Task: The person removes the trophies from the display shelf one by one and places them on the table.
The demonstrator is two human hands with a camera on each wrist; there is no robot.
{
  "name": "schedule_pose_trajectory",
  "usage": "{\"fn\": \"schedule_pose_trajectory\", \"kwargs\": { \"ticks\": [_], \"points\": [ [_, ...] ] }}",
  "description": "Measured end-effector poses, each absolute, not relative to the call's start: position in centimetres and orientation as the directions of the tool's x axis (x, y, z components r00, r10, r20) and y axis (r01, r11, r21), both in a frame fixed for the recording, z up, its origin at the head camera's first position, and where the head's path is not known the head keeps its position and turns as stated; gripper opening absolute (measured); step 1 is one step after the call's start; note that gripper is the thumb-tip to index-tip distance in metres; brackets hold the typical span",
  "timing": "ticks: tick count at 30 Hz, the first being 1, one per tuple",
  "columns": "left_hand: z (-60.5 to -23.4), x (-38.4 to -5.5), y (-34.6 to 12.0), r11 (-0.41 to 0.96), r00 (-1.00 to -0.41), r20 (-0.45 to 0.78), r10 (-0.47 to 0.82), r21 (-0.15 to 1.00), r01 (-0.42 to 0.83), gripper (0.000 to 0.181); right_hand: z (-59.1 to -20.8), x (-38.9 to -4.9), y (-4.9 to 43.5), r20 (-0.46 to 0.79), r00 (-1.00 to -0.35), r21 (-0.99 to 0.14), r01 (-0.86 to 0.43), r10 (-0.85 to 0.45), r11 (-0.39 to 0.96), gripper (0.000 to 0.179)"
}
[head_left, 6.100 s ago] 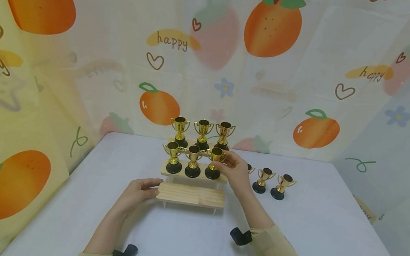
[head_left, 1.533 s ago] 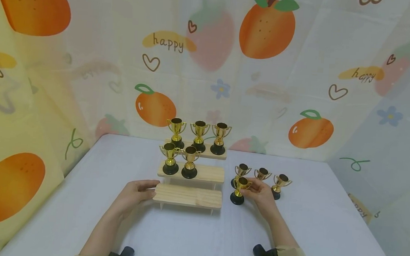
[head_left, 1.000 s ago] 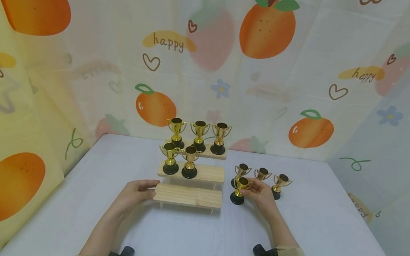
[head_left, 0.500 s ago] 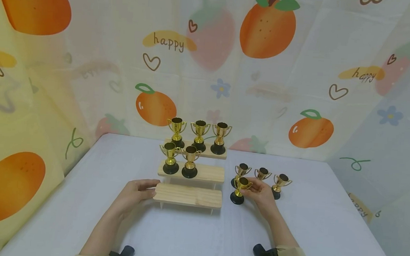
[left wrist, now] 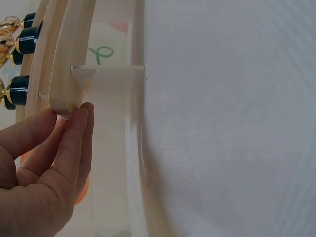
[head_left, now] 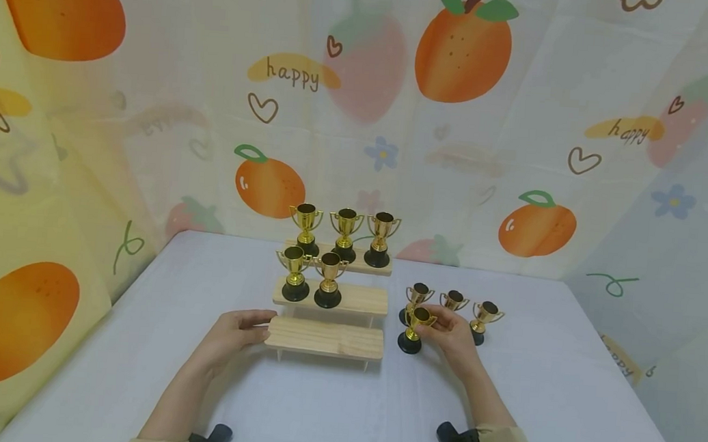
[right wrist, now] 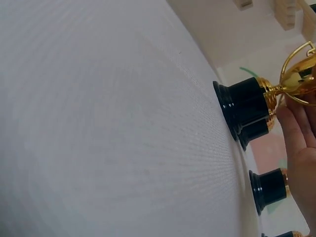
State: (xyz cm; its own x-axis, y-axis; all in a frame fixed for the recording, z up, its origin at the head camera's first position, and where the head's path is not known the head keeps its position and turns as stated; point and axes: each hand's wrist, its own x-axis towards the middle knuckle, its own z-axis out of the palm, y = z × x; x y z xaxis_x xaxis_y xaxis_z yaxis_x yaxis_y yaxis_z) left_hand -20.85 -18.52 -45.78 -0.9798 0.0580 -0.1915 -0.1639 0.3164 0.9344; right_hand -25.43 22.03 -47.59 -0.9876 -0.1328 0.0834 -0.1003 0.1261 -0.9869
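My right hand [head_left: 453, 337] holds a small gold trophy cup [head_left: 411, 331] with a black base, upright on the table right of a three-tier wooden display stand [head_left: 324, 337]. In the right wrist view, the fingers lie around the trophy's cup [right wrist: 298, 79], and its base [right wrist: 242, 101] is near or on the cloth. My left hand [head_left: 231, 341] pinches the left end of the stand's lowest shelf, thumb and fingers at the shelf's corner [left wrist: 64, 98] in the left wrist view. Two trophies [head_left: 328, 281] stand on the middle shelf, and three more [head_left: 345, 231] on the top shelf.
Behind the right hand, three other trophies [head_left: 486, 316] stand on the white-covered table [head_left: 328, 418]; the hand partly hides some of them. A fruit-printed curtain [head_left: 359, 146] hangs behind the table and along its sides.
About six seconds ago my right hand held the trophy at the middle shelf's right end; it is now down on the table to the right. Over the last second and a half, nothing visibly moves.
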Motion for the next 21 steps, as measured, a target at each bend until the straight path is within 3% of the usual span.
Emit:
{"fn": "schedule_pose_trajectory", "kwargs": {
  "ticks": [11, 21],
  "points": [
    [-45.7, -20.7, -18.4, 0.349, -0.981, -0.188, 0.054, 0.924, -0.158, 0.043, -46.7, -25.6, 22.0, 0.207, -0.967, -0.976, -0.215, -0.148, 0.037, 0.046],
    [-45.8, -20.7, -18.5, 0.346, -0.982, -0.180, 0.058, 0.926, -0.149, 0.043, -45.7, -25.6, 22.0, 0.229, -0.967, -0.972, -0.233, -0.116, 0.022, 0.047]
  ]
}}
